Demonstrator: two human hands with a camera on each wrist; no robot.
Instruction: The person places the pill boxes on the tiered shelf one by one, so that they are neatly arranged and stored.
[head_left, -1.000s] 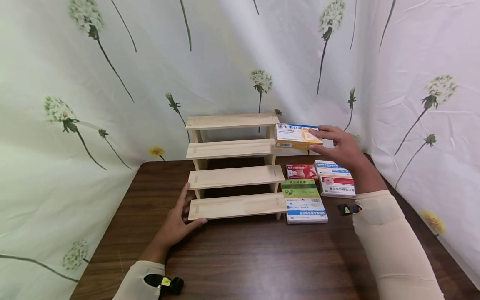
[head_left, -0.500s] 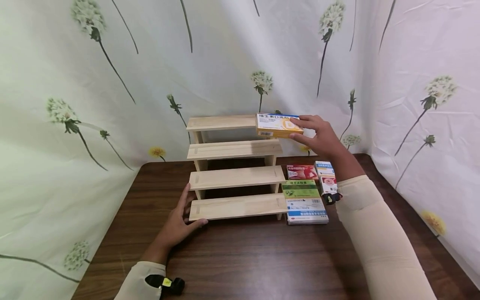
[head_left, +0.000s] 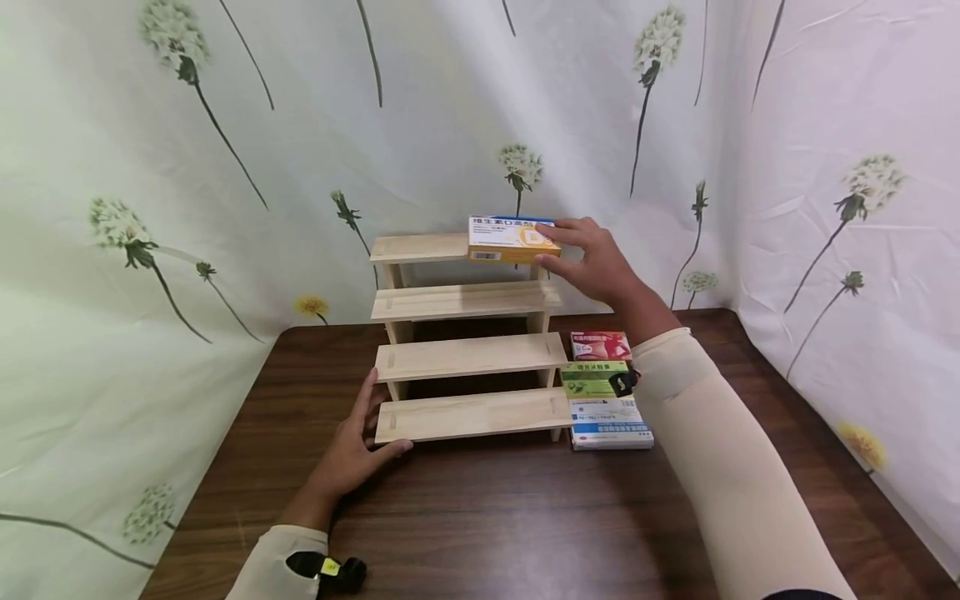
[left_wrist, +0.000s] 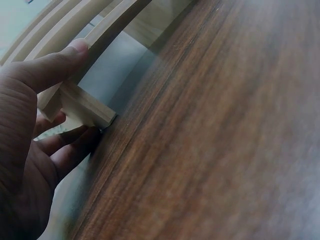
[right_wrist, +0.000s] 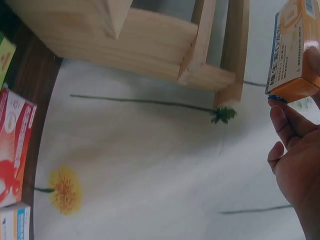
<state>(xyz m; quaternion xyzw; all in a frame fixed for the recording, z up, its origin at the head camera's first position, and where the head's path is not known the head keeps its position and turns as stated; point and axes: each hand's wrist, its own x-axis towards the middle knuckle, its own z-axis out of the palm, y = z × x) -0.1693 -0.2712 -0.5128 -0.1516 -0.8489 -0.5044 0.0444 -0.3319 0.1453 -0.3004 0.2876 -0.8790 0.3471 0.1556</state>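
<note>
Right hand (head_left: pixel 592 262) pinches the right end of a yellow-and-white medicine box (head_left: pixel 498 237). From the head feed I see the box, broad face up, overlapping the right end of the top board (head_left: pixel 416 247) of a stepped wooden rack (head_left: pixel 472 358). The right wrist feed shows a gap between box and wood, so I log it as held, not set down.

Left hand (head_left: pixel 356 454) grips the rack's near left corner: thumb on the front edge of the lowest board (head_left: pixel 472 415), fingers bent behind the leg (left_wrist: pixel 87 105). I read this as steadying.

Off the rack's right side, on the table (head_left: pixel 487 517): red box (head_left: pixel 600 344), green box (head_left: pixel 592 382), white-and-blue box (head_left: pixel 609 421).

Step in hand, my judgement: bringing the box to the top board. Next move calls for aligning it with the board's edges, lowering it level, then releasing. Risk — overhang at the right end.
</note>
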